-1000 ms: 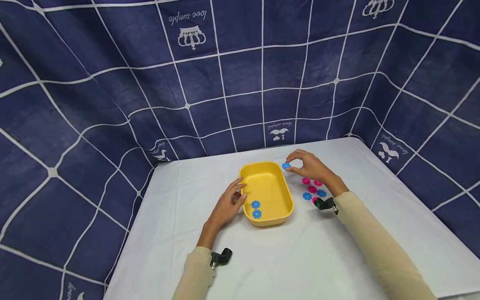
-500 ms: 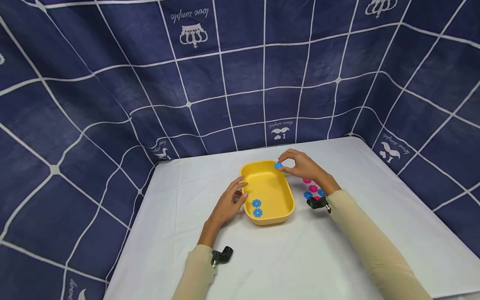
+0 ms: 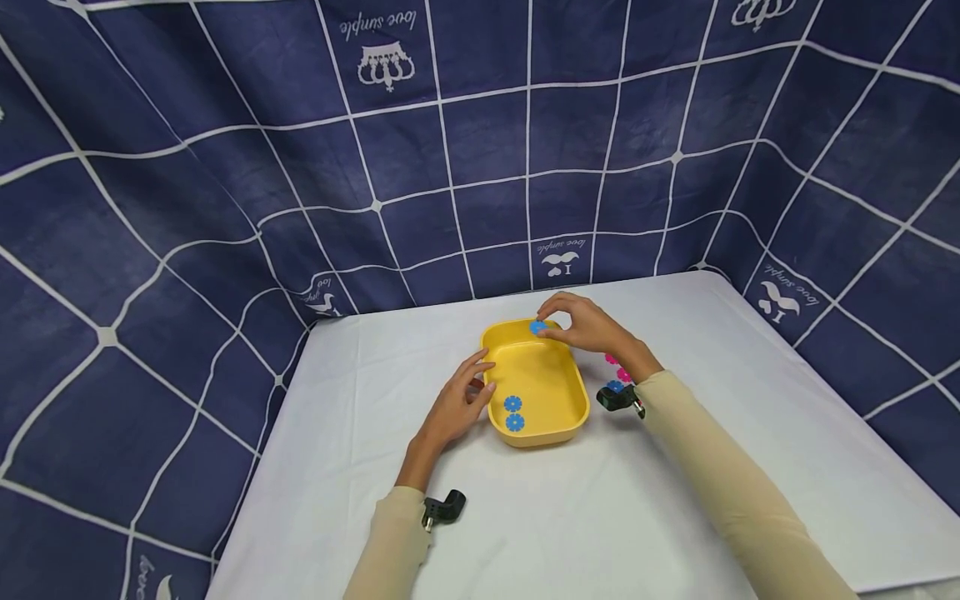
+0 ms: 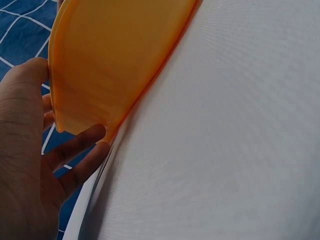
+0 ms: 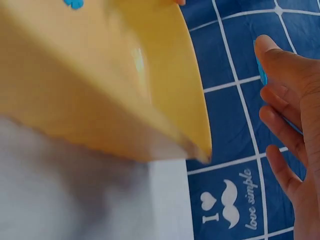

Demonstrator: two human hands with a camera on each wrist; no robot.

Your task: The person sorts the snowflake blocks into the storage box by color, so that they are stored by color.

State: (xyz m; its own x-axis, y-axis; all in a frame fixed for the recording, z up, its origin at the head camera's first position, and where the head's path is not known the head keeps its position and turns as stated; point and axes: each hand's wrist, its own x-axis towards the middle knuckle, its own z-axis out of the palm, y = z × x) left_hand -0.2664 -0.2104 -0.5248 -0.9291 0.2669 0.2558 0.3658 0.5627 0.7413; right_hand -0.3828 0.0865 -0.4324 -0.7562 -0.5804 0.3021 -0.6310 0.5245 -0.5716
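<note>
On white cloth (image 3: 330,467), pinches a blue disc (image 3: 537,327) in the right hand (image 3: 587,325) at far short end of yellow tray (image 3: 542,387), touching its long left side with spread left hand (image 3: 454,406).

White-gridded navy cloth (image 3: 487,137) behind and beside white-covered table (image 3: 570,517).

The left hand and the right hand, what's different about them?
The right hand pinches a blue disc, while the left hand holds no disc. The left hand touches the left side of the yellow tray; the right hand is by the tray's far end. Both hands are bare and come out of beige sleeves.
</note>
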